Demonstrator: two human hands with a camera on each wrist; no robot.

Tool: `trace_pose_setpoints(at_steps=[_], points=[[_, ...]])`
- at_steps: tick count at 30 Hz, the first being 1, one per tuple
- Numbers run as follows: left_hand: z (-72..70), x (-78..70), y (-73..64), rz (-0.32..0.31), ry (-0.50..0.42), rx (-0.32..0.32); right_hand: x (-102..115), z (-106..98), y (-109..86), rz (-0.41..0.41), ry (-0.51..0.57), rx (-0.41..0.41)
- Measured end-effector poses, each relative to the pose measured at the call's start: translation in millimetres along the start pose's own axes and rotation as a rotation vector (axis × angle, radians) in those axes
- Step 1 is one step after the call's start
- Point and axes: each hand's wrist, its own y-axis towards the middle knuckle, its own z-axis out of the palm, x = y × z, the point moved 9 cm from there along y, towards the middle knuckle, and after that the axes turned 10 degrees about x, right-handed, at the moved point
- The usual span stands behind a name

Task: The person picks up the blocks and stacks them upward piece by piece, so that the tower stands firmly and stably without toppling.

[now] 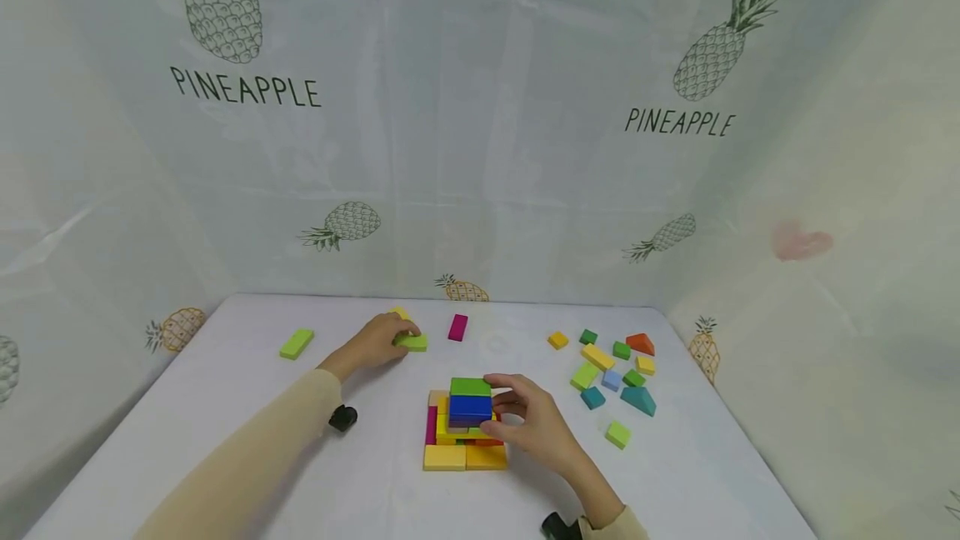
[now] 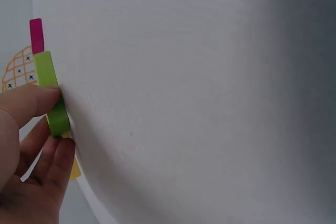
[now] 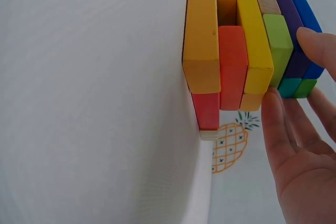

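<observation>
My left hand [image 1: 381, 342] pinches a light green block [image 1: 412, 343] at the table's far side, thumb on one face and fingers beneath in the left wrist view. A yellow block [image 1: 399, 312] lies just behind that hand. At the middle of the table stands a layered stack of wooden blocks [image 1: 445, 457]. Its upper part has a blue block [image 1: 470, 407] under a green one [image 1: 470, 387], with a purple block [image 3: 288, 32] below. My right hand [image 1: 535, 423] holds the stack's upper right side, thumb against the purple and blue blocks, fingers around the side.
A magenta block [image 1: 457, 327] lies right of my left hand, and another light green block [image 1: 297, 343] far left. Several loose blocks spread on the right, among them a teal triangle [image 1: 638, 400] and a red-orange piece [image 1: 641, 344]. A pineapple-print curtain [image 1: 480, 148] stands behind.
</observation>
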Motion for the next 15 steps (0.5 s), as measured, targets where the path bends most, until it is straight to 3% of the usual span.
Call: trace_pose_setpoints(at_steps=[4, 7, 10, 15], points=[[1.7, -2.3, -6.8, -0.014, -0.003, 0.019, -1.0, 0.5, -0.2, 0.000, 0.000, 0.002], [-1.8, -10.7, -12.5, 0.010, -0.017, -0.001, -2.2, 0.6, -0.2, 0.004, -0.008, -0.001], [-9.6, -28.5, -19.5, 0.067, -0.038, -0.039, -3.0, 0.1, -0.2, 0.005, -0.023, -0.007], [-22.7, -70.9, -35.0, 0.143, -0.077, -0.080, -2.8, -1.1, 0.0, -0.004, -0.043, -0.016]])
